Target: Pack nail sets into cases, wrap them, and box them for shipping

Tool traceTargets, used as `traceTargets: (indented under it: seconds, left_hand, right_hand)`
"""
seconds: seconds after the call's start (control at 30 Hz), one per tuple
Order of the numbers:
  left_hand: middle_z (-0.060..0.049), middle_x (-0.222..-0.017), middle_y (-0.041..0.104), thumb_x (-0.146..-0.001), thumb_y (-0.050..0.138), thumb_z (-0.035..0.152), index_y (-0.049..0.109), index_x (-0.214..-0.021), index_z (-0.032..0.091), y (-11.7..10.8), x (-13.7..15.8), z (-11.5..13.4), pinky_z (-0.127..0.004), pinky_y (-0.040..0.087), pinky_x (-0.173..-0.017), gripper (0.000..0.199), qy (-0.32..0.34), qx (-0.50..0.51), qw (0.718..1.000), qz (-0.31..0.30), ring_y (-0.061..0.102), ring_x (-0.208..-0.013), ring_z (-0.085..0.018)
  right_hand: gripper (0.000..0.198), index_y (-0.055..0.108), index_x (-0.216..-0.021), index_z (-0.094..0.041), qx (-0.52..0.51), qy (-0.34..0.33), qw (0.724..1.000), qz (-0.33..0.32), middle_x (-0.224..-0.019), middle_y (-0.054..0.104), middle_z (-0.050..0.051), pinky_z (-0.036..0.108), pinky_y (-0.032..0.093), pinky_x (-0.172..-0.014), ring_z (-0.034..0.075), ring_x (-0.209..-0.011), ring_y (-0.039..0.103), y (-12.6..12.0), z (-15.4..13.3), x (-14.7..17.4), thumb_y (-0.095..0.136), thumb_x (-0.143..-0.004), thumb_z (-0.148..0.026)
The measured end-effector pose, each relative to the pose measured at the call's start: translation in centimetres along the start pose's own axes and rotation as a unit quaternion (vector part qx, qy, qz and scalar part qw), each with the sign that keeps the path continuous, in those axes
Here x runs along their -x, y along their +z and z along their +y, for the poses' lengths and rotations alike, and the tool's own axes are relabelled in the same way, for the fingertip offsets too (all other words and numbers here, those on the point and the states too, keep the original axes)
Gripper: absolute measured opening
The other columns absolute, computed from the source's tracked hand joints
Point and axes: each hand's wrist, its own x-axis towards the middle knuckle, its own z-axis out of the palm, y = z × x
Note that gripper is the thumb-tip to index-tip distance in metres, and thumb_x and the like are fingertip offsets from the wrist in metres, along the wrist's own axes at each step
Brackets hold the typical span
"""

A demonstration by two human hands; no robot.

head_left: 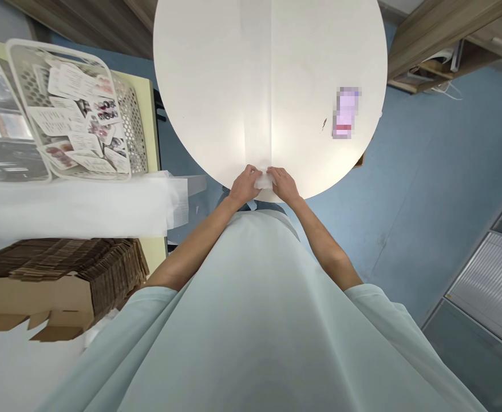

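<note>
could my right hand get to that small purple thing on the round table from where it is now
Probably yes. The right hand grips a white sheet at the near edge of the round table; the tabletop between it and the blurred purple thing is bare.

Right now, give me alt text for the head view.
Both hands, left hand and right hand, pinch a small white sheet at the near edge of a round white table. A basket of cards sits to the left.

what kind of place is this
Probably a small packing workroom: a white basket full of printed cards, a stack of flat cardboard boxes, and both hands folding white paper.
</note>
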Motion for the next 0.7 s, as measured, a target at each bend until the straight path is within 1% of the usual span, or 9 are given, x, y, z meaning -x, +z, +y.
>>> traceTargets:
  seconds: [0.07, 0.17, 0.27, 0.33, 0.37, 0.47, 0.53, 0.6, 0.7]
  left_hand:
    - [-0.015, -0.148, 0.063, -0.096, 0.072, 0.023, 0.069, -0.143, 0.022, -0.2, -0.1, -0.1, -0.048, 0.063, -0.104, 0.047, -0.014, 0.028, 0.999, 0.019, 0.074, -0.122, -0.034]
    - [-0.014, -0.146, 0.068, -0.100, 0.074, 0.038, 0.069, -0.142, 0.022, -0.7, -0.3, -0.5, -0.048, 0.060, -0.114, 0.045, -0.040, 0.064, 0.996, 0.043, 0.071, -0.132, -0.034]
    - [-0.016, -0.147, 0.071, -0.096, 0.080, 0.058, 0.067, -0.146, 0.021, -1.1, -0.4, -1.2, -0.048, 0.057, -0.118, 0.063, -0.071, 0.086, 0.993, 0.043, 0.070, -0.135, -0.037]
    - [-0.017, -0.148, 0.072, -0.090, 0.085, 0.061, 0.067, -0.148, 0.019, -1.2, -0.6, -1.7, -0.049, 0.058, -0.117, 0.073, -0.082, 0.092, 0.992, 0.034, 0.071, -0.133, -0.038]
    - [-0.018, -0.148, 0.073, -0.089, 0.084, 0.059, 0.066, -0.149, 0.019, -1.1, -0.8, -2.0, -0.050, 0.058, -0.117, 0.073, -0.085, 0.095, 0.991, 0.036, 0.071, -0.133, -0.038]
    - [-0.017, -0.144, 0.077, -0.100, 0.070, 0.047, 0.070, -0.145, 0.019, -0.9, -1.6, -2.3, -0.048, 0.060, -0.112, 0.053, -0.110, 0.114, 0.985, 0.065, 0.073, -0.128, -0.036]
    - [-0.016, -0.130, 0.082, -0.105, 0.061, 0.041, 0.077, -0.128, 0.019, -1.0, -2.4, -2.2, -0.045, 0.061, -0.106, 0.035, -0.153, 0.123, 0.977, 0.078, 0.076, -0.120, -0.034]
    - [-0.015, -0.118, 0.084, -0.107, 0.061, 0.039, 0.080, -0.111, 0.020, -1.2, -3.3, -2.1, -0.042, 0.060, -0.103, 0.028, -0.194, 0.128, 0.969, 0.084, 0.076, -0.115, -0.033]
    - [-0.011, -0.114, 0.086, -0.105, 0.066, 0.038, 0.080, -0.102, 0.021, -1.7, -4.5, -1.8, -0.040, 0.059, -0.103, 0.022, -0.225, 0.145, 0.959, 0.097, 0.077, -0.112, -0.030]
  right_hand:
    - [0.053, 0.065, -0.155, -0.017, -0.027, 0.005, 1.000, 0.010, -0.162, 0.068, 0.014, 0.051, 0.057, -0.120, 0.034, -0.146, 0.060, -0.1, 0.1, -0.1, 0.048, -0.105, -0.011]
    - [0.044, 0.067, -0.152, -0.019, -0.065, 0.027, 0.997, 0.028, -0.157, 0.070, 0.015, 0.048, 0.058, -0.118, 0.033, -0.143, 0.062, -0.4, 0.1, -0.5, 0.050, -0.111, -0.020]
    - [0.035, 0.072, -0.141, -0.020, -0.086, 0.065, 0.993, 0.045, -0.147, 0.071, 0.016, 0.044, 0.059, -0.112, 0.030, -0.136, 0.064, -0.5, 0.0, -1.4, 0.049, -0.117, -0.031]
    - [0.035, 0.074, -0.133, -0.021, -0.095, 0.091, 0.990, 0.047, -0.138, 0.072, 0.015, 0.041, 0.060, -0.106, 0.029, -0.128, 0.065, -0.6, -0.2, -2.0, 0.047, -0.119, -0.038]
    - [0.035, 0.074, -0.130, -0.021, -0.099, 0.101, 0.989, 0.046, -0.135, 0.073, 0.014, 0.040, 0.060, -0.103, 0.028, -0.123, 0.066, -0.6, -0.2, -2.3, 0.046, -0.120, -0.040]
    - [0.035, 0.073, -0.125, -0.022, -0.102, 0.121, 0.987, 0.039, -0.128, 0.074, 0.012, 0.038, 0.060, -0.099, 0.026, -0.109, 0.067, -0.5, -0.3, -3.1, 0.044, -0.120, -0.042]
    - [0.033, 0.073, -0.122, -0.023, -0.095, 0.137, 0.985, 0.038, -0.126, 0.075, 0.011, 0.038, 0.059, -0.096, 0.025, -0.102, 0.068, -0.5, -0.4, -3.4, 0.046, -0.119, -0.043]
    - [0.030, 0.073, -0.118, -0.023, -0.089, 0.159, 0.982, 0.040, -0.125, 0.076, 0.011, 0.039, 0.059, -0.095, 0.026, -0.101, 0.069, -0.6, -0.5, -3.7, 0.049, -0.119, -0.042]
    - [0.026, 0.074, -0.116, -0.023, -0.086, 0.195, 0.976, 0.037, -0.125, 0.079, 0.012, 0.043, 0.060, -0.096, 0.030, -0.106, 0.072, -0.8, -0.8, -4.4, 0.052, -0.117, -0.038]
